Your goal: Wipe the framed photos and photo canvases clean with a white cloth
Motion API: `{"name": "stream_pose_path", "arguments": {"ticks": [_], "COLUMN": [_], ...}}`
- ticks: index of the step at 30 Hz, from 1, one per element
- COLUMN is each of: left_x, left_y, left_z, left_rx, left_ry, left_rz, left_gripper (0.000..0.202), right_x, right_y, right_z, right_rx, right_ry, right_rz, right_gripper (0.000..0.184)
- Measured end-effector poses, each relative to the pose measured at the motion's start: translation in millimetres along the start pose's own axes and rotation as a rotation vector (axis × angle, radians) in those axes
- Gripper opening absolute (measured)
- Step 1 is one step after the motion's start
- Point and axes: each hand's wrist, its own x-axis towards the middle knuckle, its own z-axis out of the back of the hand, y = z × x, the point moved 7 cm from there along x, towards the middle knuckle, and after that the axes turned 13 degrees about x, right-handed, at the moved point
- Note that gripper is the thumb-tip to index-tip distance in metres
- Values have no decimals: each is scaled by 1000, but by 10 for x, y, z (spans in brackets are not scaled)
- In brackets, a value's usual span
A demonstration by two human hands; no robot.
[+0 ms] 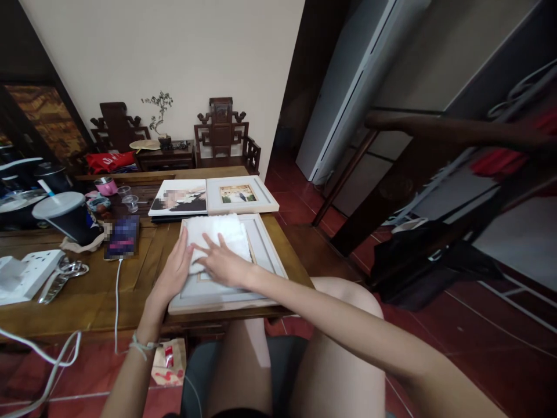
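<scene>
A light-wood picture frame [265, 247] with a pale inner border lies flat at the near edge of the wooden table. Over its upper left part is spread a white cloth or tissue [232, 227], hiding most of the picture under it. My left hand [175, 268] holds the frame's left side, its fingers along the edge and its thumb towards the cloth. Flat on the cloth rests my right hand [226, 262], fingers spread and pressing down, with the forearm reaching across the frame's lower right corner.
Beyond are a second framed photo [238, 194] and a photo panel [180, 197]. To the left stand a lidded cup with a straw [65, 215], a charging phone [122, 237], a power strip [35, 273] and small clear cups [129, 202]. A white cable [116, 302] hangs off the table edge.
</scene>
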Motion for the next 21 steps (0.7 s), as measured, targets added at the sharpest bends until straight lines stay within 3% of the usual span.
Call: {"name": "stream_pose_path", "arguments": {"ticks": [5, 11, 14, 21], "left_x": [36, 73, 66, 51], "left_y": [54, 72, 58, 76], "left_z": [-57, -72, -44, -9], "left_rx": [57, 160, 135, 82], "left_ry": [25, -46, -95, -108], "left_rz": [-1, -46, -46, -17], "left_gripper": [69, 56, 51, 50], "right_x": [-614, -1101, -1054, -580], "right_y": [419, 382, 404, 714], "right_z": [24, 334, 308, -108], "right_rx": [165, 180, 200, 109], "right_ry": [147, 224, 166, 57], "right_rz": [-62, -197, -171, 50], "right_gripper": [40, 34, 33, 37]}}
